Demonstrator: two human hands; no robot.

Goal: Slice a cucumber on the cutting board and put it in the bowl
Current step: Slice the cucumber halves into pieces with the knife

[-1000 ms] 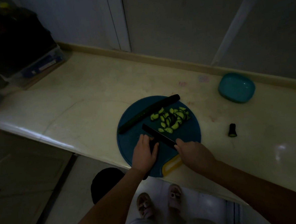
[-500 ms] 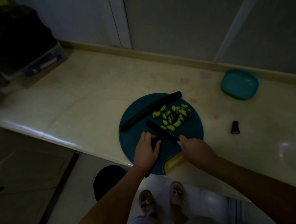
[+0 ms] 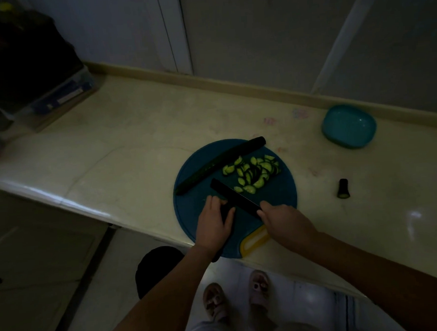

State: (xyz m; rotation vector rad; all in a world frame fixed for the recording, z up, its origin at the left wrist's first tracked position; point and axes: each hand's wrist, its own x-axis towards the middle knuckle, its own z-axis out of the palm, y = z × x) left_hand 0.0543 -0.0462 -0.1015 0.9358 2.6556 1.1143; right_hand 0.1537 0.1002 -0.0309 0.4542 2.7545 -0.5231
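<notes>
While the left hand (image 3: 214,224) is curling its fingers over a dark cucumber piece (image 3: 225,213) and holding it down on the near part of the cutting board (image 3: 278,197), the right hand (image 3: 284,220) is gripping the handle of the knife (image 3: 236,200). The dark blade is lying slantwise across the board, its tip pointing away and to the left, and it is sitting just beside the left hand's fingertips. Both hands are wrapping around what they hold, neither one spread.

A heap of pale green slices (image 3: 253,173) is lying on the far side of the blade, still on the round blue board. Beyond them a long cucumber half (image 3: 220,165) is resting diagonally, its far end reaching the board's rim. The teal bowl (image 3: 349,126) is sitting well apart, at the far right of the pale surface (image 3: 134,145), and no cucumber is showing in it. A short end stub (image 3: 343,188) is standing on the surface to the right of the board.
</notes>
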